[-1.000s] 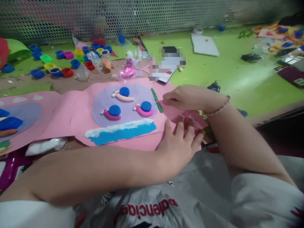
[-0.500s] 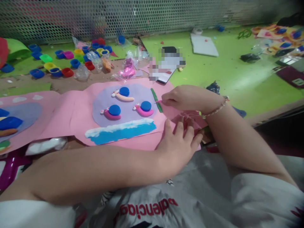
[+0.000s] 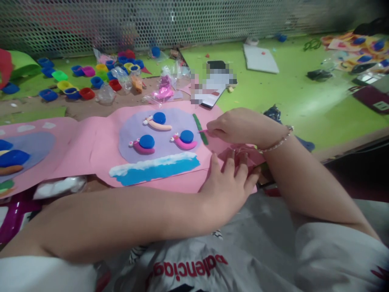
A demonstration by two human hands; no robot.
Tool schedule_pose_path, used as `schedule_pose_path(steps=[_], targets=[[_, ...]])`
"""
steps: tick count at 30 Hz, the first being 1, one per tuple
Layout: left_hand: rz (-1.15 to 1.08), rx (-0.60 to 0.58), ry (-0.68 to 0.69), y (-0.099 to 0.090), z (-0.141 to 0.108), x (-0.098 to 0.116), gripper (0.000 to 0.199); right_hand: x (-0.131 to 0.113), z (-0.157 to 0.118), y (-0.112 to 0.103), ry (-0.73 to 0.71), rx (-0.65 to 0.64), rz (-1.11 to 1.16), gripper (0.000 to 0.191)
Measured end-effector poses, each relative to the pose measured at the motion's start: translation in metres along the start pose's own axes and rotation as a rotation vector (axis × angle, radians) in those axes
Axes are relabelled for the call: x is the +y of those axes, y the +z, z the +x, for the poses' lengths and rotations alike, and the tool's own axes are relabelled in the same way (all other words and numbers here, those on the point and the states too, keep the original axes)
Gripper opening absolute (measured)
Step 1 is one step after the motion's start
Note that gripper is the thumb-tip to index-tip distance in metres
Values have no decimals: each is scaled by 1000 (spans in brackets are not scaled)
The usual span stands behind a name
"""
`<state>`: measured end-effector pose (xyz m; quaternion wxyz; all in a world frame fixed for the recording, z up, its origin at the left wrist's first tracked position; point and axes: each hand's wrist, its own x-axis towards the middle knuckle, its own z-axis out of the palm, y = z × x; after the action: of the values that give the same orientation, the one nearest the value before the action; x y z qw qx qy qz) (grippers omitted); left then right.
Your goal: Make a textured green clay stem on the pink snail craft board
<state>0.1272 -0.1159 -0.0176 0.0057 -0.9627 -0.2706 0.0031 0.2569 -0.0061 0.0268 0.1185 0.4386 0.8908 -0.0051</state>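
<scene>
My right hand (image 3: 223,125) is closed on a thin pink pointed tool (image 3: 203,131), whose tip touches a flat green clay strip (image 3: 200,127). The strip lies on a pink paper cutout (image 3: 105,140). My left hand (image 3: 227,182) rests on the lower right of the paper, fingers spread. A purple oval (image 3: 133,125) on the paper bears three clay snails with blue round shells, one of them a bright pink snail (image 3: 186,140). Below the oval runs a blue and white clay band (image 3: 154,168). The tool's rear end is hidden inside my right hand.
Several small colored caps, one a red cap (image 3: 87,93), stand at the back left beside plastic bags. A phone (image 3: 212,95), partly blurred, lies beyond the paper. A white foam board (image 3: 261,59) rests on the green tabletop (image 3: 298,89). Perforated metal mesh (image 3: 146,24) closes off the back.
</scene>
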Motion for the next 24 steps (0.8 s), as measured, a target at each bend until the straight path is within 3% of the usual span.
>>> schedule_pose_path(steps=[6, 11, 24], targets=[[21, 6, -5, 0, 0, 0, 51, 5, -4, -3, 40, 79, 42, 26], [19, 1, 1, 1, 0, 1, 53, 6, 0, 0, -26, 3, 111, 24], [12, -11, -7, 0, 0, 0, 52, 7, 2, 1, -32, -19, 155, 25]])
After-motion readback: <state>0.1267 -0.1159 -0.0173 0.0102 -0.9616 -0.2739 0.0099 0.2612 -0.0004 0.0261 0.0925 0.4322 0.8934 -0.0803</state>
